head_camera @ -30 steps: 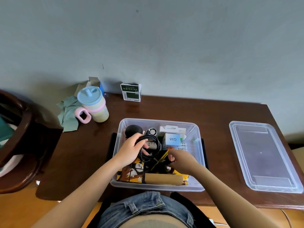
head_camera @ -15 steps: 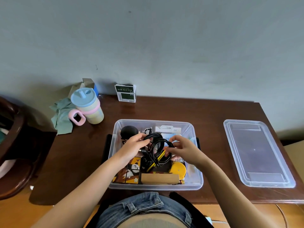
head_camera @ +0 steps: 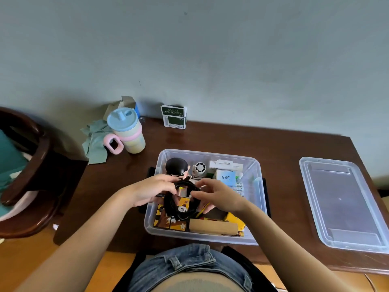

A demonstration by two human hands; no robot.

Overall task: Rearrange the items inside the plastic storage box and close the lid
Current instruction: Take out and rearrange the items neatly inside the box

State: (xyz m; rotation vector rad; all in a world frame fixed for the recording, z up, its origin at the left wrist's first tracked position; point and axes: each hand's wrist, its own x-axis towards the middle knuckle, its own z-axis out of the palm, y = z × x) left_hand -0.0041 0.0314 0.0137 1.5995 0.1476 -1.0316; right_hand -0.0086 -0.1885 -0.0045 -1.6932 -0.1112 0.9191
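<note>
table (head_camera: 277, 152): dark wood under both hands, against grey wall (head_camera: 210, 60)
lid (head_camera: 345, 205): off, right of right hand (head_camera: 219, 196)
hands: left hand (head_camera: 152, 189) and right grip coiled black cable (head_camera: 181, 204) over box (head_camera: 255, 182)

A plain grey-blue wall (head_camera: 210, 49) fills the upper half of the view, matte and evenly lit, with a few small dark marks. A dark brown wooden tabletop (head_camera: 284, 157) stands right against it, its polished top catching a soft sheen near the back edge. To the left is a dark wooden chair (head_camera: 35, 165) with a curved back and a teal cushion (head_camera: 10, 152). The floor (head_camera: 27, 256) below is warm orange-brown wood.
</note>
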